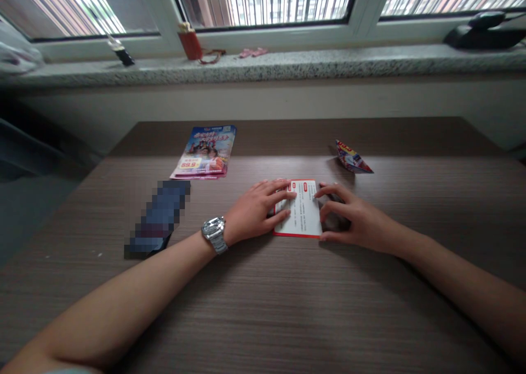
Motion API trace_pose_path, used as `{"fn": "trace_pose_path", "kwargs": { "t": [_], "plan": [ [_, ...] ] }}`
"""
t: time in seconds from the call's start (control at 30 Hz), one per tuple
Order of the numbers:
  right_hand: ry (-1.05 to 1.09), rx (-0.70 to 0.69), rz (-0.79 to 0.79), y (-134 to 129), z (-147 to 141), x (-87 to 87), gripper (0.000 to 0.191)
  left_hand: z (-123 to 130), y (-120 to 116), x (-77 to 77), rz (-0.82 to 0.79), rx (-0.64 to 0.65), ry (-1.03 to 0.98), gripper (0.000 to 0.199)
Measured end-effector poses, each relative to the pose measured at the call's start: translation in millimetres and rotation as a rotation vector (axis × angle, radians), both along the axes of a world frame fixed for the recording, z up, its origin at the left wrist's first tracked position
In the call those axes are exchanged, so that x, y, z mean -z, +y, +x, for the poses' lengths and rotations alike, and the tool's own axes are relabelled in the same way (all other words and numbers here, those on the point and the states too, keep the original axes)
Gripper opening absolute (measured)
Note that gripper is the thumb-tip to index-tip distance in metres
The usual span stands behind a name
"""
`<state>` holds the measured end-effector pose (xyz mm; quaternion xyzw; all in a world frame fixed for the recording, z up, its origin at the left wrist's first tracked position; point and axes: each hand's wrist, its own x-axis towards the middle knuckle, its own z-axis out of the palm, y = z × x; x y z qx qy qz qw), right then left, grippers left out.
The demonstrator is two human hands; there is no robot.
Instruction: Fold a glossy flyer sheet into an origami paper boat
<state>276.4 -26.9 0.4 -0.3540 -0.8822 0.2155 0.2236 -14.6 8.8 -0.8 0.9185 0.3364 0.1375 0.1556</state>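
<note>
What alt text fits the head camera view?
The left hand and right hand rest on a white, red-edged printed card on a brown wood-grain table. A folded glossy paper piece and a colourful leaflet lie beyond.

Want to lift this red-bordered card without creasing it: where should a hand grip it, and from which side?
Pinch the near edge of the red-bordered card, coming from your side: it lies flat on the desk, and the left hand and right hand cover its sides, leaving that edge free.
</note>
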Motion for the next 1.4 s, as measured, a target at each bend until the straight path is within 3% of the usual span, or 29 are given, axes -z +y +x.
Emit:
{"fn": "trace_pose_path", "kwargs": {
  "t": [0.13,0.3,0.67,1.4],
  "plan": [
    [0.018,0.008,0.01,0,2,0.4,0.025,-2,0,-1.1,0.008,0.013,-0.002,0.042],
    [0.102,0.16,0.086,6,3,6.3,0.006,-3,-3,-4.5,0.035,0.038,-0.002,0.042],
    [0.023,0.168,0.157,8,-2,8.4,0.002,0,-6,-7.3,0.037,0.106,0.026,0.048],
    [-0.074,0.28,0.242,23,-8,5.7,0.01,-1,-7,-7.3,0.06,0.112,0.026,0.044]
  ]
}}
